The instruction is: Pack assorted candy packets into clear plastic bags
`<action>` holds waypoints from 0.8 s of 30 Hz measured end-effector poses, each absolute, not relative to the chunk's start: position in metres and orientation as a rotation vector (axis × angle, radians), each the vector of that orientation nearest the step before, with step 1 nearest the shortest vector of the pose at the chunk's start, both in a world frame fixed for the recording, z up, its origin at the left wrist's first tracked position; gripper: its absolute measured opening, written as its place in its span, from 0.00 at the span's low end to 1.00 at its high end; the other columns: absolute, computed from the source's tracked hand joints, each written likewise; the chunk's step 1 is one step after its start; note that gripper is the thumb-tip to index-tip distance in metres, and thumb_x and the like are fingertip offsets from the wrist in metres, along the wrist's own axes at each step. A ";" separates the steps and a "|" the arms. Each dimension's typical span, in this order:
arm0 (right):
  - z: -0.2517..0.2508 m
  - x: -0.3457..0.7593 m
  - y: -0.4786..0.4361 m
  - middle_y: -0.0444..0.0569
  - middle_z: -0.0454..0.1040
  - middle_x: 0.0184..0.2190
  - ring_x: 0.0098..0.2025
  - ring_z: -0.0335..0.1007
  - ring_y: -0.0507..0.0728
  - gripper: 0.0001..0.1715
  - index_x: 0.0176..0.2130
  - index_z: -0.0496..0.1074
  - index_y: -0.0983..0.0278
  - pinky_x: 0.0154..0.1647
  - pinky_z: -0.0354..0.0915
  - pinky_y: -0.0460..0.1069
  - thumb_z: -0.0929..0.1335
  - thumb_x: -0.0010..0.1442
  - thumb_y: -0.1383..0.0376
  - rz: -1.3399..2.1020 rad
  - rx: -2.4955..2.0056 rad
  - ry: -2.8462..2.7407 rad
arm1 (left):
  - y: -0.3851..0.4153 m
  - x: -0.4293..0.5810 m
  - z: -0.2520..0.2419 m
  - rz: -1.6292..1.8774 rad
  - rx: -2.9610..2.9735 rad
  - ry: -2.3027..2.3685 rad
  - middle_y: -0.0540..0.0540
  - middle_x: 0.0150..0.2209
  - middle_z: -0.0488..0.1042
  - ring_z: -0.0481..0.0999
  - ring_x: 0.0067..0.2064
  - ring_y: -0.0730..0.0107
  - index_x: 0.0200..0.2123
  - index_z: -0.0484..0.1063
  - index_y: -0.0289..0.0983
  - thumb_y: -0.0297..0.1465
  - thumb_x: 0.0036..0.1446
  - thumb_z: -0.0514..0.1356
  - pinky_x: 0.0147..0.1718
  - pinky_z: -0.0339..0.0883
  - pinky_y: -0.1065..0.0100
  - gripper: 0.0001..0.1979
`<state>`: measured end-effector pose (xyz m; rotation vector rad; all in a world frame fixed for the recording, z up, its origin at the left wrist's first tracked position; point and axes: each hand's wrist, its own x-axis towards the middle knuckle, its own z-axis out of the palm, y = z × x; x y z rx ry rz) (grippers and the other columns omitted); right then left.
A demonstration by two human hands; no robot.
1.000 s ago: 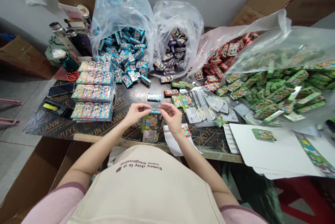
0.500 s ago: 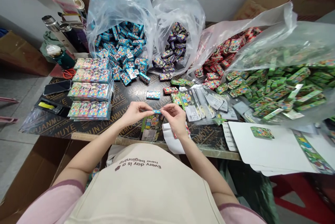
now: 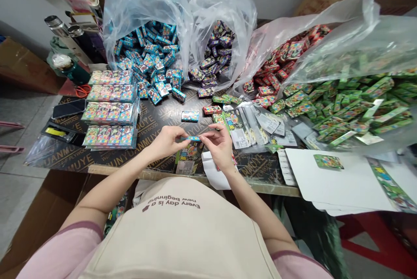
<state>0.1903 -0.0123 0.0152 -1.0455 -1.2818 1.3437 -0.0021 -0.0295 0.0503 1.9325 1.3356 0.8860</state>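
Note:
Between my two hands is a small blue box [image 3: 193, 138], pinched at its ends by the fingertips. My left hand [image 3: 170, 142] grips its left end, and my right hand [image 3: 219, 144] holds the right end with some fingers raised. Below the box, a dark printed plastic pouch [image 3: 189, 157] lies near the table's front edge. A white paper sheet [image 3: 215, 172] sits partly under my right wrist, with a red item mostly hidden there. Just beyond my hands, another blue box [image 3: 190, 116] rests on the table, and a red box [image 3: 211, 110] lies to its right.
Clear bags spill blue boxes [image 3: 156, 59], purple boxes [image 3: 218, 53], red boxes [image 3: 286, 59] and green boxes [image 3: 355, 101] along the back. Stacked packs [image 3: 110, 111] stand at left beside a phone [image 3: 69, 108]. Flat pouches [image 3: 247, 127] and white sheets [image 3: 309, 174] lie right.
The view has shifted slightly. My right fingers have lifted and spread a little while both hands keep hold of the blue box.

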 end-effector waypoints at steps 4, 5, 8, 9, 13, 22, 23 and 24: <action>0.013 0.192 -0.011 0.40 0.75 0.28 0.32 0.75 0.54 0.23 0.43 0.63 0.56 0.37 0.69 0.50 0.74 0.51 0.62 1.381 -1.024 -1.288 | -0.029 -0.002 0.048 0.902 1.873 1.369 0.46 0.24 0.76 0.72 0.27 0.73 0.25 0.75 0.33 0.29 0.51 0.63 0.27 0.63 0.72 0.06; 0.013 0.192 -0.011 0.40 0.75 0.27 0.31 0.74 0.53 0.23 0.43 0.62 0.56 0.36 0.69 0.50 0.74 0.51 0.62 1.397 -1.022 -1.282 | -0.027 -0.002 0.048 0.890 1.801 1.382 0.47 0.22 0.75 0.71 0.25 0.74 0.24 0.74 0.33 0.29 0.51 0.63 0.25 0.62 0.73 0.07; 0.012 0.191 -0.008 0.40 0.75 0.27 0.31 0.74 0.53 0.24 0.43 0.62 0.57 0.37 0.69 0.49 0.74 0.50 0.61 1.429 -1.030 -1.260 | -0.022 -0.001 0.047 0.858 1.685 1.394 0.49 0.20 0.74 0.69 0.22 0.76 0.22 0.74 0.32 0.29 0.51 0.63 0.22 0.59 0.75 0.08; 0.012 0.191 -0.006 0.40 0.75 0.27 0.31 0.74 0.52 0.24 0.43 0.62 0.57 0.37 0.69 0.49 0.74 0.50 0.61 1.430 -1.036 -1.254 | -0.021 -0.001 0.048 0.860 1.695 1.395 0.48 0.21 0.74 0.69 0.22 0.76 0.22 0.74 0.32 0.29 0.51 0.63 0.22 0.59 0.74 0.08; 0.014 0.192 -0.003 0.40 0.76 0.27 0.31 0.74 0.52 0.25 0.42 0.62 0.58 0.38 0.69 0.49 0.75 0.48 0.60 1.436 -1.058 -1.255 | -0.021 -0.001 0.049 0.876 1.746 1.368 0.47 0.23 0.75 0.70 0.24 0.75 0.23 0.75 0.33 0.30 0.52 0.63 0.23 0.61 0.74 0.08; -0.001 0.201 -0.026 0.46 0.79 0.36 0.41 0.77 0.58 0.18 0.45 0.66 0.56 0.49 0.69 0.57 0.71 0.55 0.62 1.071 -1.014 -1.615 | -0.036 -0.007 0.034 0.908 2.230 1.306 0.45 0.29 0.75 0.73 0.30 0.72 0.30 0.76 0.35 0.33 0.59 0.58 0.30 0.64 0.72 0.10; -0.002 0.203 -0.028 0.46 0.79 0.38 0.43 0.76 0.59 0.18 0.45 0.67 0.56 0.50 0.68 0.58 0.71 0.55 0.62 1.018 -0.990 -1.695 | -0.038 -0.007 0.032 0.907 2.281 1.310 0.45 0.30 0.74 0.73 0.30 0.72 0.33 0.76 0.36 0.32 0.61 0.56 0.30 0.64 0.72 0.10; -0.002 0.204 -0.028 0.47 0.78 0.40 0.45 0.75 0.59 0.17 0.45 0.68 0.56 0.51 0.68 0.58 0.71 0.55 0.63 0.981 -0.964 -1.769 | -0.039 -0.006 0.031 0.911 2.324 1.306 0.45 0.30 0.74 0.72 0.31 0.72 0.36 0.77 0.36 0.32 0.62 0.55 0.30 0.63 0.72 0.10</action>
